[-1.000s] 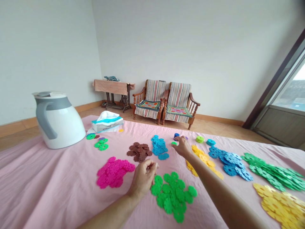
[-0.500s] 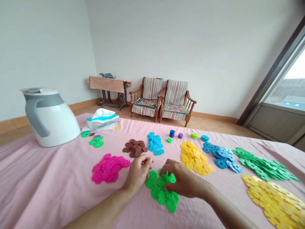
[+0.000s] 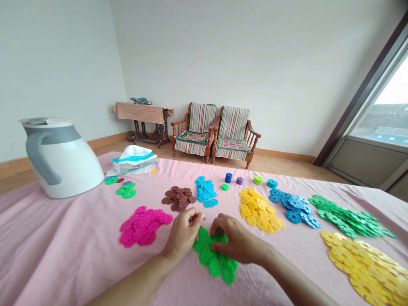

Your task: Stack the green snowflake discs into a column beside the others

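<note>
On a pink bedsheet, plastic snowflake discs lie in colour-sorted piles. The left hand is pinched narrow, and whether it holds anything is hidden, just beside a green pile. The right hand curls down onto that pile, its grip unclear. Magenta discs lie left of the left hand; yellow discs lie beyond the right hand.
</note>
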{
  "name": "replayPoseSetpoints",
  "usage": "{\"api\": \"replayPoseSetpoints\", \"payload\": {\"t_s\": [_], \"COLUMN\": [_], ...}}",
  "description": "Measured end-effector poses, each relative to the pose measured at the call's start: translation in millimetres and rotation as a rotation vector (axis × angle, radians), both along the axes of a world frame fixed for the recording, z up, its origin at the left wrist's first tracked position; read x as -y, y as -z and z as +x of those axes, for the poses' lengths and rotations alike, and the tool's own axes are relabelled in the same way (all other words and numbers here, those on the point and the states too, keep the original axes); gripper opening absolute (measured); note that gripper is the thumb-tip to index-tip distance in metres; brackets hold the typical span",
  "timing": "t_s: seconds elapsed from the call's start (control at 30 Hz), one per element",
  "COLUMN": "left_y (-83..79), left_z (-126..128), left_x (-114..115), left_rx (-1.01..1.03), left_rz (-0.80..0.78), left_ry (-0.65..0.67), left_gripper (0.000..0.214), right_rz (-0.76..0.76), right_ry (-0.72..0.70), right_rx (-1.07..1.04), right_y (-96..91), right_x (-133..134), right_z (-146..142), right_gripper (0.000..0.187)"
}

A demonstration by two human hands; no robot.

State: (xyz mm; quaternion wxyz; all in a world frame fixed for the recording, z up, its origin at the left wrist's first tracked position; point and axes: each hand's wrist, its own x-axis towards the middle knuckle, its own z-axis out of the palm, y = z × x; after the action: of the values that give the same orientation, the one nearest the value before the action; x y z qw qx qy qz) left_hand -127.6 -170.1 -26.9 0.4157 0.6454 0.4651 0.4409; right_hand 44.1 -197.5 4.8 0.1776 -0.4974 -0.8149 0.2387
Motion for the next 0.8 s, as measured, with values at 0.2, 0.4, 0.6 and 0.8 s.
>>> {"api": "replayPoseSetpoints", "payload": {"t_s": [0.2, 0.4, 0.6, 0.8], "left_y": [-1.3, 2.5, 1.7, -0.7], "left_z": [0, 0, 0, 0], "left_x": [0, -1, -1, 0], "left_rx": [-0.016, -0.017, -0.011, -0.039], "left_rz": [0.005, 0.007, 0.009, 0.037], "left_ry": [-0.007, 0.009, 0.055, 0.116], "left_gripper": [0.03, 0.03, 0.029, 0.032], "right_rz": [0.004, 0.084, -0.009, -0.023], "right_ry": [0.046, 0.113, 0.201, 0.231], "right_rx": [0.009, -0.055, -0.425, -0.66], "right_y": [5.8, 13.2, 14.1, 16.0], "right_x": [-3, -4, -14, -16], "right_z": [2, -1, -2, -9], "right_gripper": [0.022, 0.019, 0.011, 0.01]}}
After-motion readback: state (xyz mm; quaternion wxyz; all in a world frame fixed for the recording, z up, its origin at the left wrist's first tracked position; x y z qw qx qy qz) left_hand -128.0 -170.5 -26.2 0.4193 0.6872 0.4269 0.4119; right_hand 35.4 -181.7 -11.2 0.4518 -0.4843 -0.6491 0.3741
